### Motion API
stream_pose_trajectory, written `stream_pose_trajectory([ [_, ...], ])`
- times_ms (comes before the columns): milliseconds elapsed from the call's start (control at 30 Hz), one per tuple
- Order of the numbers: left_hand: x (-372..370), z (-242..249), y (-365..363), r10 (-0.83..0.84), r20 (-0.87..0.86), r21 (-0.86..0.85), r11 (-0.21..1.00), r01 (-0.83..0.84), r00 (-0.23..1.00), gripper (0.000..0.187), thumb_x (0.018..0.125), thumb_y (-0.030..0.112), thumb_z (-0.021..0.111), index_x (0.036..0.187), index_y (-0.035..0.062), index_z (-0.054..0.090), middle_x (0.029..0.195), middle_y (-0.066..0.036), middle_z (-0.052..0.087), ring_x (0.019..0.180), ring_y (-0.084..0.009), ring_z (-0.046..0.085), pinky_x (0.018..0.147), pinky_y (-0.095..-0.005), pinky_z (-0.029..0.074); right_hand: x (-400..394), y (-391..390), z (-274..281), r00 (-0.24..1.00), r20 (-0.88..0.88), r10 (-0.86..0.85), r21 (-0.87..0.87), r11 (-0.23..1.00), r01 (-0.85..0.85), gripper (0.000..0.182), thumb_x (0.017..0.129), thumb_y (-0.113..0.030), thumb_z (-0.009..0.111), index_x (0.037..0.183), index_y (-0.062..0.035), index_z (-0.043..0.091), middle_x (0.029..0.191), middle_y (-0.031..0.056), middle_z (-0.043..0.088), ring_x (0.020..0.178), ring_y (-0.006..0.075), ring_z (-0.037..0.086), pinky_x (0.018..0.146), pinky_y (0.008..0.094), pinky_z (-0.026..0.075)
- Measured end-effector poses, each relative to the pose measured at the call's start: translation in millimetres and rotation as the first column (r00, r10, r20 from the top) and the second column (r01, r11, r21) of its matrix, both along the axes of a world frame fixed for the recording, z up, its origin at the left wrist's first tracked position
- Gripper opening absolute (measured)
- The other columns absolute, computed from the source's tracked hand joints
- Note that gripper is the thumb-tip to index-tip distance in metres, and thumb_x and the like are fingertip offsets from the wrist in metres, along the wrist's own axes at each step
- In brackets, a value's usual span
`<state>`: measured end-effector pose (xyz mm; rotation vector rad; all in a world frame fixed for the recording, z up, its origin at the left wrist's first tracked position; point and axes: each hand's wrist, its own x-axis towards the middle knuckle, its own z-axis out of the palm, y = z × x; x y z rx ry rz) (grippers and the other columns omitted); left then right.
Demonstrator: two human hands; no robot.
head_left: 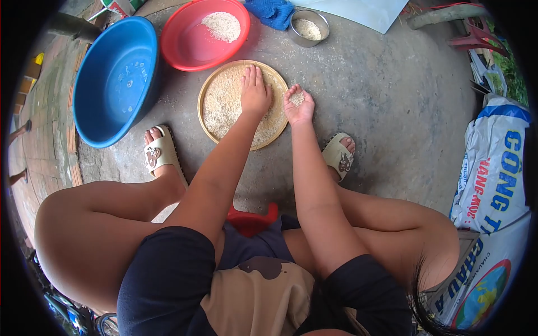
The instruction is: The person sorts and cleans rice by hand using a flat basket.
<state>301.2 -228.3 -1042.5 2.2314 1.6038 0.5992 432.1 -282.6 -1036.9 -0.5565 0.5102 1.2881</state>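
Observation:
A round woven tray (201, 106) on the ground holds a layer of pale rice grains (219, 109). My left hand (256, 94) lies palm down on the rice in its right half, fingers stretched out and resting close together. Just off the tray's right rim, my right hand (301, 111) is turned palm up. Its fingers curl into a cup around a small heap of rice (297, 98).
Beyond the tray stand a red basin (182, 42) with some rice, a metal bowl (307, 42) with rice, and a blue cloth (272, 12). A large blue basin (92, 84) is at left. Printed sacks (487, 173) lie at right. Sandalled feet flank the tray.

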Motion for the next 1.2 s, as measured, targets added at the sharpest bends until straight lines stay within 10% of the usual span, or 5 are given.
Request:
stream_pose_trajectory([
  [367, 5, 8, -25, -0.258, 0.093, 0.039, 0.966, 0.255, 0.962, 0.054, 0.088, 0.022, 0.047, 0.134, -0.003, 0.035, 0.141, -0.019, 0.033, 0.134, -0.0305, 0.027, 0.11, -0.0412, 0.023, -1, 2, -3, 0.999, 0.04, 0.008, -0.01, 1.0, -0.008, 0.028, 0.09, -0.021, 0.039, 0.091, 0.0003, 0.057, 0.086, 0.0096, 0.059, 0.08, 0.0214, 0.058, 0.074, 0.0337, 0.051],
  [567, -8, 15, -45, -0.457, 0.187, 0.131, 0.889, 0.439, 0.87, 0.037, 0.079, 0.014, 0.059, 0.114, 0.0031, 0.055, 0.12, -0.011, 0.054, 0.113, -0.028, 0.05, 0.096, -0.0353, 0.042, -2, 2, 0, 0.999, 0.05, 0.016, -0.016, 1.0, -0.015, 0.028, 0.089, -0.021, 0.038, 0.09, 0.0003, 0.057, 0.086, 0.0107, 0.06, 0.079, 0.0226, 0.058, 0.074, 0.0352, 0.05],
  [933, -65, 18, -63, -0.726, -0.048, 0.13, 0.676, 0.725, 0.686, 0.02, 0.076, 0.014, 0.062, 0.095, 0.0084, 0.062, 0.096, -0.003, 0.059, 0.091, -0.0206, 0.056, 0.076, -0.0312, 0.049, -3, -1, -4, 1.0, 0.017, 0.018, 0.02, 1.0, -0.018, 0.029, 0.088, -0.02, 0.038, 0.092, 0.0021, 0.057, 0.087, 0.0129, 0.06, 0.079, 0.025, 0.059, 0.074, 0.037, 0.052],
  [1200, -67, 50, -16, -0.358, 0.215, -0.021, 0.929, 0.37, 0.909, 0.012, 0.076, 0.009, 0.064, 0.085, 0.0025, 0.067, 0.08, -0.011, 0.064, 0.077, -0.0272, 0.063, 0.072, -0.0341, 0.05, -12, 4, 4, 0.984, 0.152, 0.095, 0.006, 0.995, -0.097, 0.032, 0.089, -0.022, 0.036, 0.096, 0.003, 0.055, 0.089, 0.0157, 0.06, 0.082, 0.0273, 0.059, 0.078, 0.0383, 0.052],
])
